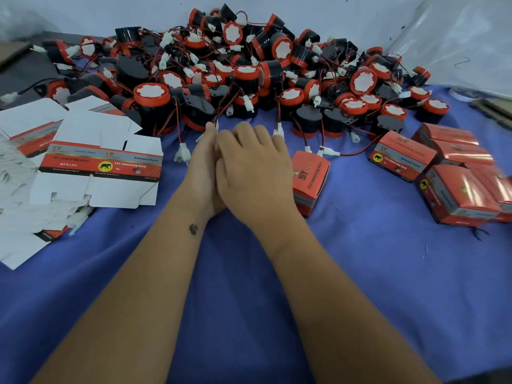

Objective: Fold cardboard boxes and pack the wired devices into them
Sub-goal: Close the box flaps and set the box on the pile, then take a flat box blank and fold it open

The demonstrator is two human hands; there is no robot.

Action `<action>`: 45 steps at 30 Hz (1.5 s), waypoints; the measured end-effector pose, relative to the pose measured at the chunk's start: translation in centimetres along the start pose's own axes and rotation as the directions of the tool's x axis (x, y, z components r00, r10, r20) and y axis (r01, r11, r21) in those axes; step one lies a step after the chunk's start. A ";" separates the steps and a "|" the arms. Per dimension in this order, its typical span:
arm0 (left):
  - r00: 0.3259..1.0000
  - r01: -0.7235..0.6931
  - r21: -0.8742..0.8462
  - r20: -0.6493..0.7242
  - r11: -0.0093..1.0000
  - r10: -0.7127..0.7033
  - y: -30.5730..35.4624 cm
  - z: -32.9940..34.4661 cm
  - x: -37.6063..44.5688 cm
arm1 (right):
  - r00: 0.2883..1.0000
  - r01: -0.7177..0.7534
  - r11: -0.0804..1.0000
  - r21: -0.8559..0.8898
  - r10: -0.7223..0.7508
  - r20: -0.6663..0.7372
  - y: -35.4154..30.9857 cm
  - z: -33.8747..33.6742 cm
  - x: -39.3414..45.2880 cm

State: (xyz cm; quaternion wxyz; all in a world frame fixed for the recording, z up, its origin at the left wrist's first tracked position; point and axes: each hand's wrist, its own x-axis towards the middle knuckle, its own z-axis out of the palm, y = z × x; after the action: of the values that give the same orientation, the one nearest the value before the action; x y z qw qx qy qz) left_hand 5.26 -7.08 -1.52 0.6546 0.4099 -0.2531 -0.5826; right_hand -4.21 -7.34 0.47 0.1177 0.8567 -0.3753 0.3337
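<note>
Over the blue cloth (360,273) the left hand (203,173) and right hand (253,173) press together palm to palm, fingers relaxed, gripping nothing. The heap of wired devices (235,73) lies just beyond them. Flat unfolded boxes (99,162) lie to the left, folded boxes (454,173) to the right.

The tabletop (249,286) is covered with blue cloth, matt and a little wrinkled. The reversing horns (221,65) look like plastic: black matt bodies, red smooth rims, white caps. Their connectors (182,153) are white plastic. The flat box blanks (99,162) are matt white cardboard with printed bands. The folded boxes (401,156) shine glossy red.
</note>
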 end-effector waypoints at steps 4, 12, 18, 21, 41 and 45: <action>0.996 0.038 -0.041 -0.080 0.998 -0.041 0.8 0.3 0.3 | 0.959 -0.200 0.980 -0.011 0.198 0.201 2.2 0.0 -0.1; 0.997 0.016 -0.065 -0.079 0.998 -0.021 0.5 0.5 -0.1 | 0.934 -0.240 0.963 -0.118 0.263 0.241 10.7 -1.6 -2.0; 0.994 -0.014 -0.064 -0.106 0.998 0.007 0.1 0.4 0.3 | 0.941 -0.149 0.953 -0.264 0.218 0.257 16.6 -2.8 -3.3; 0.994 -0.014 -0.025 -0.109 1.000 0.011 0.2 0.5 0.1 | 0.919 -0.178 0.942 -0.284 0.262 0.295 16.9 -2.5 -2.0; 0.397 0.022 0.861 -0.474 0.508 0.786 3.3 -2.7 -0.7 | 0.843 -0.201 0.710 0.675 -0.226 0.489 -2.3 5.5 2.7; 0.332 -0.077 0.827 -0.506 0.557 0.796 3.8 -2.4 -1.0 | 0.777 -0.628 -0.042 0.777 0.022 0.629 -2.3 4.2 3.9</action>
State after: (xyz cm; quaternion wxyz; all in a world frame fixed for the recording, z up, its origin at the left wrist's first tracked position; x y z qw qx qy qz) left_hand 9.14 -5.59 0.48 0.6287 0.7499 -0.1953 0.0645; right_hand 1.42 -9.86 0.03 -0.6702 0.6225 -0.2586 0.3106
